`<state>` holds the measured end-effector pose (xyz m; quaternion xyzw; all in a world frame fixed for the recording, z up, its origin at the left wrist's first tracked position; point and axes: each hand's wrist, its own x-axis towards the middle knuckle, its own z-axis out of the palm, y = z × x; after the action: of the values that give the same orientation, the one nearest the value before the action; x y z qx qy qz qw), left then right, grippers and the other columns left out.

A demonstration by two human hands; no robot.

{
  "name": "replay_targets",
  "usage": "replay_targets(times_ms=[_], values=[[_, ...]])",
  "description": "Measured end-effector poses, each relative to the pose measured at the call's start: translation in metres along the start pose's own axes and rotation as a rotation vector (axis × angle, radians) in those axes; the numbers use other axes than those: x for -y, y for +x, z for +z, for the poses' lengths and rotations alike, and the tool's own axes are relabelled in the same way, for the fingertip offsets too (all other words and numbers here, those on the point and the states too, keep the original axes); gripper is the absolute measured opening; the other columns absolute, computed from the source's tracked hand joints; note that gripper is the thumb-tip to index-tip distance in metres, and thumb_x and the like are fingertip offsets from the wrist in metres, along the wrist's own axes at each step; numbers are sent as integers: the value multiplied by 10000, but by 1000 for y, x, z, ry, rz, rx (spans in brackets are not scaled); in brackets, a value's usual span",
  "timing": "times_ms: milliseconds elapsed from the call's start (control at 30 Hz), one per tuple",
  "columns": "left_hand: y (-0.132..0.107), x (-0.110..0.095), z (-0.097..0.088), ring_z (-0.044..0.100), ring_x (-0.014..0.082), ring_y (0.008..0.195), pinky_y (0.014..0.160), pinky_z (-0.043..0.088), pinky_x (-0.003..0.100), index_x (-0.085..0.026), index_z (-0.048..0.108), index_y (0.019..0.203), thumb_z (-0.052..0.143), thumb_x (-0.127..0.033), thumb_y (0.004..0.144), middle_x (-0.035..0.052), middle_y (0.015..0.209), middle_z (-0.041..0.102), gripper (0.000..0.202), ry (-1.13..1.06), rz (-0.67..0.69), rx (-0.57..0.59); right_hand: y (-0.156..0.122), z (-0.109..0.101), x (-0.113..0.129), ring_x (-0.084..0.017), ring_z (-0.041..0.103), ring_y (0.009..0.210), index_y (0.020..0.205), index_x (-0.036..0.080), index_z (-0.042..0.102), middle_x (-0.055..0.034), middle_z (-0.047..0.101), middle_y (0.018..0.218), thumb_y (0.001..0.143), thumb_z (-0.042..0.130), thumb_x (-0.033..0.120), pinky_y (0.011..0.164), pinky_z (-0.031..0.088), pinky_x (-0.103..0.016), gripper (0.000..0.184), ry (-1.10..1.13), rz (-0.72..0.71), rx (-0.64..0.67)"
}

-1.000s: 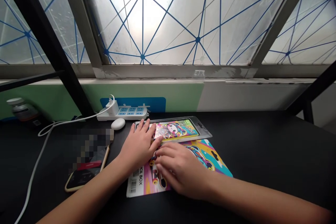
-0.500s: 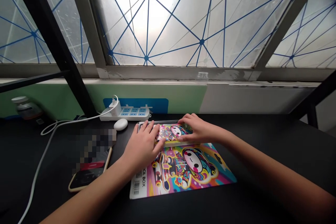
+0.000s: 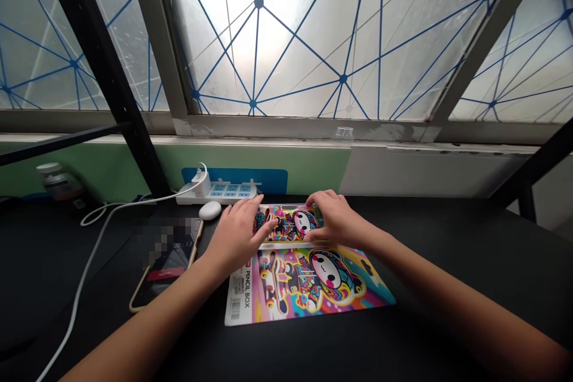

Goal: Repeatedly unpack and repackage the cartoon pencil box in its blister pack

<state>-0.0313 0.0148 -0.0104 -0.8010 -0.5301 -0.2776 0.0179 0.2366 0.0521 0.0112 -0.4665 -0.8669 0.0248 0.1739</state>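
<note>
A pencil box [image 3: 289, 224] with a colourful cartoon figure on its top lies crosswise on the black table. My left hand [image 3: 242, 228] grips its left end, the thumb reaching over the front part of the top. At the other end my right hand [image 3: 335, 219] holds the box, with its thumb at the front and its fingers at the back. Below the box, nearer me, lies a flat printed card [image 3: 308, 286] with the same figure and the words "PENCIL BOX". My palms hide both ends of the box.
Left of my left hand lies a phone [image 3: 165, 271]. A small white rounded case [image 3: 210, 210] sits by a white power strip [image 3: 224, 192] with a plugged-in charger. A white cable [image 3: 92, 262] runs along the left. A bottle [image 3: 60, 182] stands farther left; windows rise behind.
The view has shifted slightly. The cartoon on top of the box shows more fully and darker, and the yellowish front edge now looks pale. Both hands remain at the box's ends.
</note>
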Motion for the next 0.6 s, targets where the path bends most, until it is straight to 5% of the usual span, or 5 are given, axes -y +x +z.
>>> replay_targets(times_ms=[200,300,400,600], values=[[4,12,-15,635,295,1131,1016,462,468,-170,575,1345,713,-373,908,120,1207,708,501,34,146,-147,-24,4,20,-279,624,1051,1061,232,560,-68,685,1089,855,712,238,1141,252,-614,256,-90,-100,-255],[-7,-3,-34,605,289,1099,1033,438,469,-187,625,1270,735,-336,894,101,1152,697,419,42,256,-200,-41,-7,25,-278,606,1056,1150,219,553,-97,673,1114,938,606,216,1113,335,-579,218,-149,-182,-404],[-33,-28,-53,594,274,1014,972,473,462,-181,648,1178,652,-230,942,107,1064,676,241,70,444,-321,-73,-17,27,-297,593,1061,1350,218,499,-117,659,1112,926,611,184,1036,449,-543,440,-251,-321,-565],[-96,-53,-43,649,261,1069,992,476,452,-180,612,1128,510,-99,962,106,1192,704,210,91,521,-148,-147,-5,42,-289,580,1271,1491,235,450,-95,698,1232,972,496,130,1061,503,-457,531,-230,-455,-387]])
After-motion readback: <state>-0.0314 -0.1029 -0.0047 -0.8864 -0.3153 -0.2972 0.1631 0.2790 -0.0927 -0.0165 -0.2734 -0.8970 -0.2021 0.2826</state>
